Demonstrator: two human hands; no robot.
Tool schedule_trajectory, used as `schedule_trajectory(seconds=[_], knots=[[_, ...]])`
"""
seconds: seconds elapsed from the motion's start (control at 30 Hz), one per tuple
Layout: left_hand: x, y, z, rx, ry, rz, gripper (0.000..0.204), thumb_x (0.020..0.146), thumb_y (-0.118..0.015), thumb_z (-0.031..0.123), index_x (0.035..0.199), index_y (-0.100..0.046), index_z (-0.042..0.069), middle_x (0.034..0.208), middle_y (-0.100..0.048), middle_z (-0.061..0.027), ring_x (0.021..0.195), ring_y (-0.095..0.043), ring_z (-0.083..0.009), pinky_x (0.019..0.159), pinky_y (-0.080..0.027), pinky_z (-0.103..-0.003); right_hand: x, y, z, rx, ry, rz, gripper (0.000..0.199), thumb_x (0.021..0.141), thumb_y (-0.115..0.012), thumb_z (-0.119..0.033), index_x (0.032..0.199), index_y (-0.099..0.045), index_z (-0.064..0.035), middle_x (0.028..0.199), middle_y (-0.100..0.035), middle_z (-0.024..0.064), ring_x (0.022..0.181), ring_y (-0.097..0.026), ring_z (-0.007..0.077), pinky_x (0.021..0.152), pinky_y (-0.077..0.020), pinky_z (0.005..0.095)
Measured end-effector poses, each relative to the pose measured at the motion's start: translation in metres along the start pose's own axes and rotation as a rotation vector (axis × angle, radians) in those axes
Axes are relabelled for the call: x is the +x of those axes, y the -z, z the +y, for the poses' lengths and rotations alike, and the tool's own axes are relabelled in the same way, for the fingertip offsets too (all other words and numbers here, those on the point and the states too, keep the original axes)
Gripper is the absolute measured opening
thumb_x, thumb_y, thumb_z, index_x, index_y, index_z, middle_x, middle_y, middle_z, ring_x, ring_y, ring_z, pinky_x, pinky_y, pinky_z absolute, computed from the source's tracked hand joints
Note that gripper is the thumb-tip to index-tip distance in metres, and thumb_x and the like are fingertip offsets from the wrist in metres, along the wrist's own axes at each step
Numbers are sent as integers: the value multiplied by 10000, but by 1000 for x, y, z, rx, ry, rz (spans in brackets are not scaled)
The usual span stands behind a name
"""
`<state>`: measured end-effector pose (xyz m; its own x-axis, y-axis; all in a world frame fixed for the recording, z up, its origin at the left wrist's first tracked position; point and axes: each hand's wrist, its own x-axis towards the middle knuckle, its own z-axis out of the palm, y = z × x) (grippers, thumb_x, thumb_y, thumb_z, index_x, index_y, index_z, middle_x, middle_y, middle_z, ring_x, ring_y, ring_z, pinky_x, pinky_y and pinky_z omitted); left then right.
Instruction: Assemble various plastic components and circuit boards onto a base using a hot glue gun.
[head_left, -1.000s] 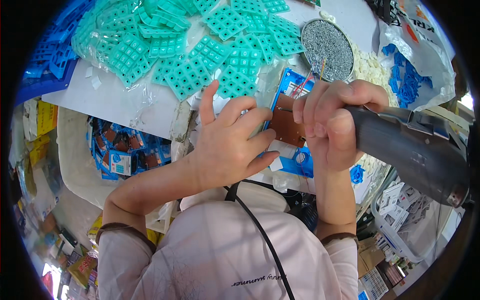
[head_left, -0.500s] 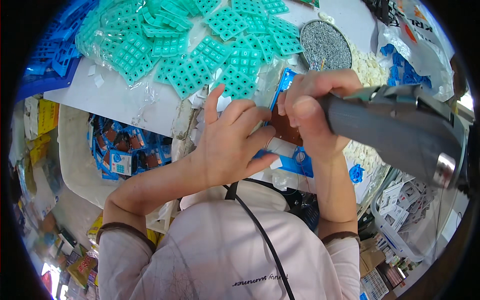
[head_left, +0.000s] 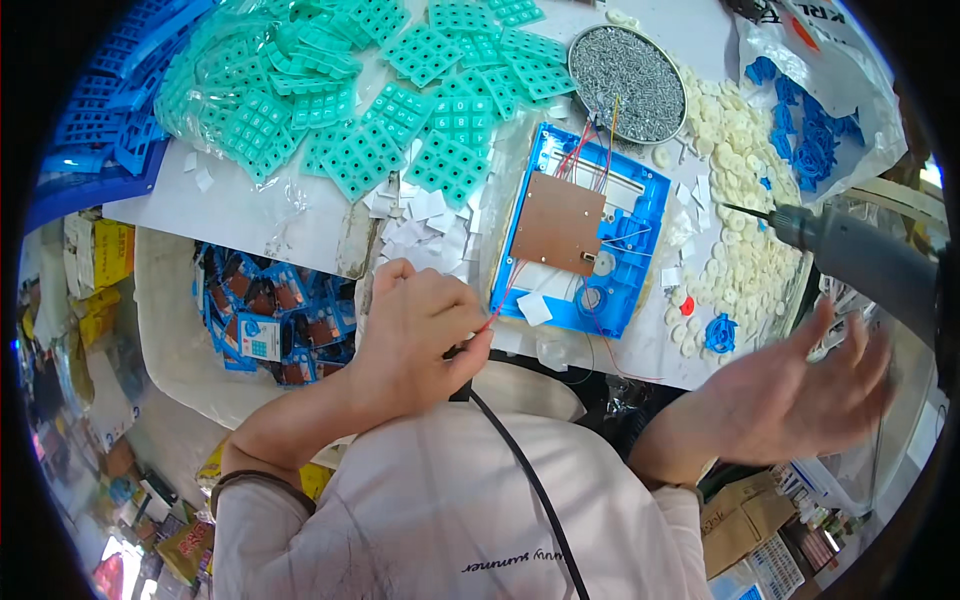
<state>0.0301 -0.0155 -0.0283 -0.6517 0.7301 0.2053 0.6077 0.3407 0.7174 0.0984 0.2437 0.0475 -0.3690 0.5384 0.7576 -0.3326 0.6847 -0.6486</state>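
Observation:
A blue plastic casing (head_left: 640, 240) lies open on the table, with a brown circuit board (head_left: 555, 225) and thin wires inside. Beside its near left corner, my left hand (head_left: 420, 325) is closed, with thumb and fingers pinching a red wire (head_left: 495, 318) that runs from the casing. My right hand (head_left: 785, 395) is off to the right, slightly blurred, its fingers spread and holding nothing. Above that hand hangs a grey electric screwdriver (head_left: 865, 260), its bit pointing left toward the casing. A small white paper square (head_left: 534, 309) rests on the casing's near edge.
Green rubber keypads (head_left: 425, 55) heap at the back left. A round tin of screws (head_left: 630, 80) stands behind the casing, with cream discs (head_left: 735, 150) to its right. White paper squares (head_left: 425, 235) lie left of the casing. A bin (head_left: 165, 330) holds blue units at left.
My right hand has let go of the electric screwdriver and moved right and nearer me. The screwdriver has swung away to the right. My left hand has drawn back from the casing, now pinching the wire.

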Motion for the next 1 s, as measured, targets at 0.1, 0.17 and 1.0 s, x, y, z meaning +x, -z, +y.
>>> schedule_trajectory(seconds=[0.1,0.17,1.0], knots=[[15,16,-1,19,5,63,142,768,-763,30,846,-653,73,879,-639,-54,798,-600,-232,771,-412,-414,-23,16,-16,-246,0,-891,517,695,-822,-105,1188,-669,-83,1075,-660,58,1020,-554,293,909,-444,445],[35,20,-12,26,29,89,123,788,-751,37,859,-655,69,883,-640,-70,789,-610,-253,762,-435,-419,-51,3,-7,-217,-129,-1085,382,719,-811,-85,1086,-714,-125,1009,-648,54,965,-550,298,872,-417,444],[81,0,-3,-11,-133,-215,137,798,-777,123,922,-721,137,982,-656,16,1009,-587,-201,983,-300,-447,-49,-17,29,-153,-335,-925,55,841,-746,-105,887,-734,-78,825,-720,40,789,-603,250,778,-430,397]])
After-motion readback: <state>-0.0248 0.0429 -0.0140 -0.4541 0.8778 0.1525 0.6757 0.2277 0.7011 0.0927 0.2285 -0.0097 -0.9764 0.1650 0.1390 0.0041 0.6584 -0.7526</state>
